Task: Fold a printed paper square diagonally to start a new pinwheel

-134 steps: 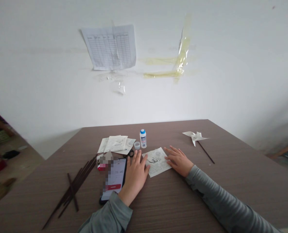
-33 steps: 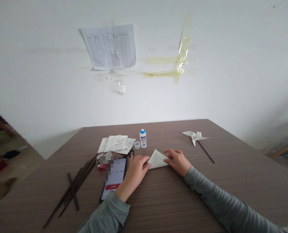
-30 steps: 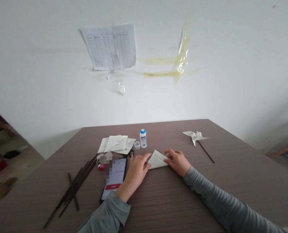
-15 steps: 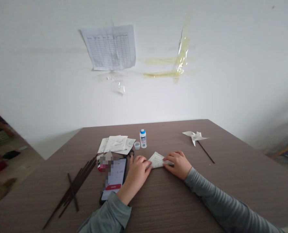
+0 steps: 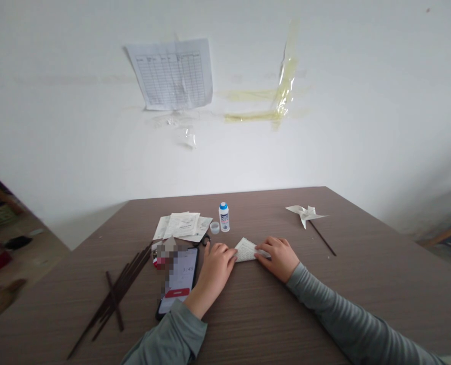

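Observation:
A folded piece of printed paper (image 5: 245, 250), roughly triangular with its peak pointing away from me, lies on the brown table between my hands. The thumb and fingertips of my left hand (image 5: 216, 262) pinch its left corner. At the opposite corner, my right hand (image 5: 280, 257) grips the paper with thumb and fingers closed, hiding that end. Just behind the paper stands a white bottle with a blue top (image 5: 224, 218), and a small translucent cap (image 5: 214, 228) sits beside it. Black scissors handles (image 5: 206, 239) show near my left fingers.
Left of my left hand lies a phone (image 5: 179, 279) with its screen lit. Beyond it are several paper sheets (image 5: 181, 223), and further left a bundle of dark sticks (image 5: 124, 284). A paper pinwheel (image 5: 305, 215) on a stick rests at the right. A wall rises behind the table.
Both hands keep hold of the paper in almost the same place. My right hand has shifted very slightly to the left.

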`<action>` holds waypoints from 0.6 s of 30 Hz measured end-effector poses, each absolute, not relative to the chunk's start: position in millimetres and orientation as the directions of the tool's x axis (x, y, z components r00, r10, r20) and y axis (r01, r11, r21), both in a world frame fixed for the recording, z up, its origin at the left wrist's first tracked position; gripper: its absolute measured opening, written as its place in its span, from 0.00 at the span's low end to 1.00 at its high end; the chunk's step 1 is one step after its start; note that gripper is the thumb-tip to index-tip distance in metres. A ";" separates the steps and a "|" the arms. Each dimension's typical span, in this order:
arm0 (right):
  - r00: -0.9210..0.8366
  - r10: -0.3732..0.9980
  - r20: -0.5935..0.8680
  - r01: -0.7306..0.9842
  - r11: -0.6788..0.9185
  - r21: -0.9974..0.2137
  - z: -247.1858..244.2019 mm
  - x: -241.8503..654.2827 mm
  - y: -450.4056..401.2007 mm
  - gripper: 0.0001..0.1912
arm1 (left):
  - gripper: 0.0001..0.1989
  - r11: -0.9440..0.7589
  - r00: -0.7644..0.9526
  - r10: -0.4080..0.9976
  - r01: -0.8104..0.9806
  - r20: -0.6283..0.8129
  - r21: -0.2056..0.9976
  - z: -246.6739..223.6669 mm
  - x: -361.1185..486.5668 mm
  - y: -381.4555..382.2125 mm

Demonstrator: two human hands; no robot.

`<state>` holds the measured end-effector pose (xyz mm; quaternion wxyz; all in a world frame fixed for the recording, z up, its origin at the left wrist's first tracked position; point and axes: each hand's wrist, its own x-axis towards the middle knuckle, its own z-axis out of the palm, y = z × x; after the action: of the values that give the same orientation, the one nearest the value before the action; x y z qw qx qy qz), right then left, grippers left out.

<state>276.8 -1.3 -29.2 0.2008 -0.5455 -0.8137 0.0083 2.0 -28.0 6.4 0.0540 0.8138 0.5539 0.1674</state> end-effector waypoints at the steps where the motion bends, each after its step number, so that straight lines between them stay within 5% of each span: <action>1: -0.325 0.886 0.331 0.882 0.410 -0.233 -29.6 276.6 -1.8 0.13 | 0.18 -0.380 0.331 0.920 0.884 0.209 0.273 6.7 2.4 -27.9; 18: -0.312 0.899 0.309 0.892 0.389 -0.230 -21.5 270.4 -7.6 0.15 | 0.17 -0.362 0.318 0.928 0.892 0.193 0.272 7.6 5.3 -25.9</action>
<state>270.4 -7.6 -21.5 0.1962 -0.5528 -0.8099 0.0083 5.3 -25.9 7.6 0.0574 0.8097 0.5619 0.1593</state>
